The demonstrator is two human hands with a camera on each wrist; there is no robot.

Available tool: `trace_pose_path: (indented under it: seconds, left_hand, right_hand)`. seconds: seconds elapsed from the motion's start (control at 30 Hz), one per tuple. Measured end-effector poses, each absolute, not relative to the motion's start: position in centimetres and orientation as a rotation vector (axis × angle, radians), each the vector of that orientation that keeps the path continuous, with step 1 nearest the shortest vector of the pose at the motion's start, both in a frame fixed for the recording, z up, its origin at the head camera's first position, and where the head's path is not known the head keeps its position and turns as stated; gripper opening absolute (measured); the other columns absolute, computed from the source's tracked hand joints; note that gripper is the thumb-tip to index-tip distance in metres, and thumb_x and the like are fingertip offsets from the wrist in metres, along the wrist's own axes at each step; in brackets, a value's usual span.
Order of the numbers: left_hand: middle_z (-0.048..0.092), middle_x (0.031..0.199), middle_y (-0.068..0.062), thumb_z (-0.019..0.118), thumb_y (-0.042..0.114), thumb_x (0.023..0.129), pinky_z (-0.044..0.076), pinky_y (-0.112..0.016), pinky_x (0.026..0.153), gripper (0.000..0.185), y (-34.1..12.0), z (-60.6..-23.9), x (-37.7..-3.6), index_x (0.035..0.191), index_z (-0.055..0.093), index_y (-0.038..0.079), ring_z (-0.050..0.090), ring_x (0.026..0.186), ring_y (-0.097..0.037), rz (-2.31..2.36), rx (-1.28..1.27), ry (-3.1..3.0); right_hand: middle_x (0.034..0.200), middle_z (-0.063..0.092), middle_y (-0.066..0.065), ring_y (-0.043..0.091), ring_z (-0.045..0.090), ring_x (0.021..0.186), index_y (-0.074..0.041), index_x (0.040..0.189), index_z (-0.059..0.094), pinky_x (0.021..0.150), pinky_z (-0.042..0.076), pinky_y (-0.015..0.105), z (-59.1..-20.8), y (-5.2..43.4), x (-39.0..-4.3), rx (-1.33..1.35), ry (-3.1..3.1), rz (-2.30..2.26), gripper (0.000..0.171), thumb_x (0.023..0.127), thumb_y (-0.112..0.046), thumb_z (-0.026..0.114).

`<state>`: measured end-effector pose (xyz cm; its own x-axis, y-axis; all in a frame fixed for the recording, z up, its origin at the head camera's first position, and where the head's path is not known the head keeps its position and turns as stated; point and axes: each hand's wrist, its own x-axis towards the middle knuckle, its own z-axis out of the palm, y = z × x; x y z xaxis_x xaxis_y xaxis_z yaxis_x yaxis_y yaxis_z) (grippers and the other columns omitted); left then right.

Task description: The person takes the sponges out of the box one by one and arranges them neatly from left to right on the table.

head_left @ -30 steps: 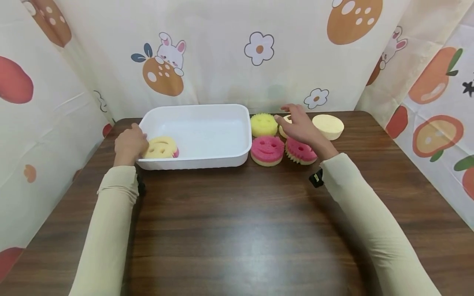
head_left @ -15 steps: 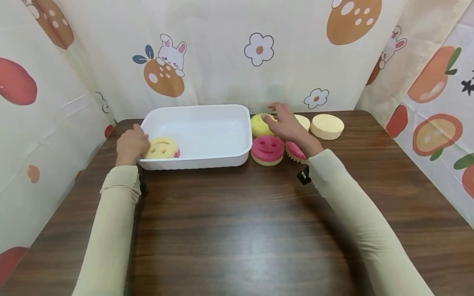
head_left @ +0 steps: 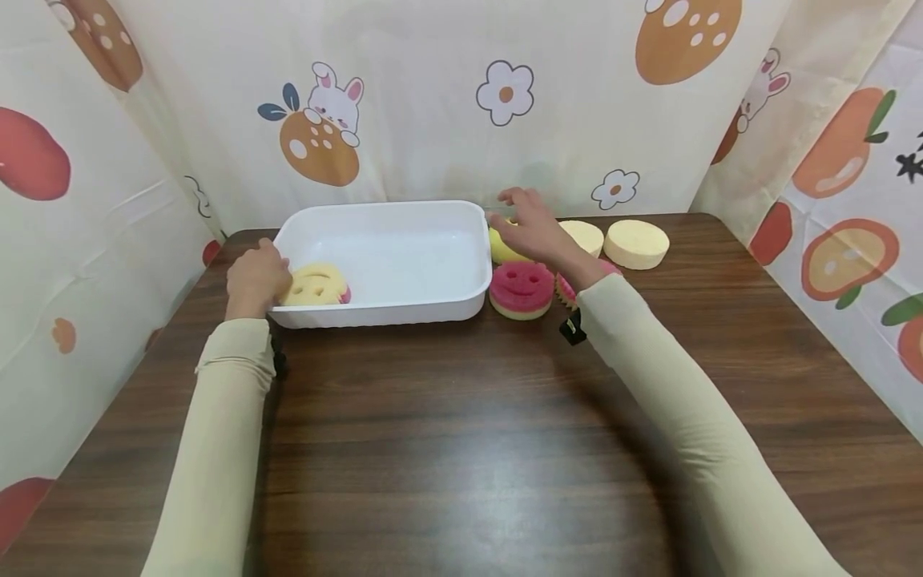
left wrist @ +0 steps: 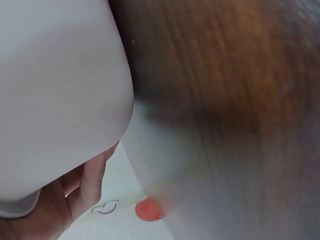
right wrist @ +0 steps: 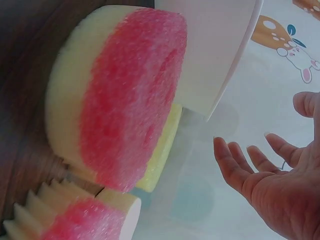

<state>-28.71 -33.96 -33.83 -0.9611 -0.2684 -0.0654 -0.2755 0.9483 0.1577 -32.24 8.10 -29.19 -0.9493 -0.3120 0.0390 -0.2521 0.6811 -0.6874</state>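
Observation:
My left hand (head_left: 255, 276) grips the left wall of a white plastic tray (head_left: 404, 312); in the left wrist view its fingers (left wrist: 92, 182) lie along the tray's outside. Inside the tray by that hand lies a cream smiley-face sponge (head_left: 315, 286) with some pink at its edge. My right hand (head_left: 532, 228), fingers spread and holding nothing, hovers beside the tray's right wall, partly covering a yellow sponge (head_left: 502, 248). Just in front sits a round pink-and-cream smiley sponge (head_left: 521, 290). Another pink sponge with a toothed edge (right wrist: 75, 220) is partly hidden under the right forearm.
Two cream round sponges, one partly behind the right wrist (head_left: 582, 237) and one further right (head_left: 637, 244), stand at the back of the brown wooden table (head_left: 433, 441). A printed curtain (head_left: 425, 96) hangs right behind the tray and along both sides.
My right hand has moved left, from above the cream sponge to over the yellow one near the tray. The left hand keeps its hold on the tray.

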Motion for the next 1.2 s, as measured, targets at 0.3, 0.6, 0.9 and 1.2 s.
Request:
trace_pose_path:
  seconds: [0.3, 0.6, 0.9, 1.2]
  left_hand:
    - [0.052, 0.115, -0.041, 0.034, 0.026, 0.104, 0.049, -0.061, 0.087, 0.058, -34.0, -33.6, -28.6, 0.141, 0.024, -0.018, 0.057, 0.102, -0.052, 0.256, -0.408, 3.071]
    - [0.051, 0.117, -0.041, 0.033, 0.025, 0.105, 0.048, -0.062, 0.089, 0.057, -33.9, -33.4, -28.5, 0.142, 0.024, -0.017, 0.057, 0.103, -0.052, 0.268, -0.426, 3.049]
    - [0.052, 0.116, -0.041, 0.031, 0.026, 0.106, 0.05, -0.059, 0.086, 0.059, -33.8, -33.8, -28.3, 0.144, 0.021, -0.016, 0.058, 0.101, -0.05, 0.252, -0.433, 3.037]
    - [0.051, 0.118, -0.042, 0.031, 0.026, 0.106, 0.05, -0.06, 0.085, 0.06, -33.9, -33.9, -28.5, 0.147, 0.018, -0.016, 0.058, 0.103, -0.051, 0.243, -0.43, 3.049]
  right_hand:
    - [0.152, 0.036, 0.015, 0.028, 0.052, 0.125, -0.009, 0.149, 0.035, 0.108, 0.045, 0.047, -28.8, 6.2, -33.0, -0.58, 2.849, -0.989, 0.062, 0.101, -0.047, 0.047]
    - [0.151, 0.038, 0.015, 0.028, 0.043, 0.133, -0.009, 0.149, 0.036, 0.112, 0.041, 0.048, -28.7, 4.8, -33.7, -0.65, 2.876, -0.85, 0.061, 0.101, -0.046, 0.047]
    - [0.151, 0.038, 0.015, 0.029, 0.044, 0.134, -0.009, 0.148, 0.036, 0.112, 0.042, 0.048, -29.0, 3.9, -33.8, -0.681, 2.861, -0.868, 0.061, 0.101, -0.047, 0.047]
    - [0.15, 0.039, 0.015, 0.029, 0.043, 0.133, -0.01, 0.148, 0.035, 0.113, 0.04, 0.049, -28.9, 3.2, -34.2, -0.716, 2.875, -0.795, 0.062, 0.1, -0.048, 0.047]
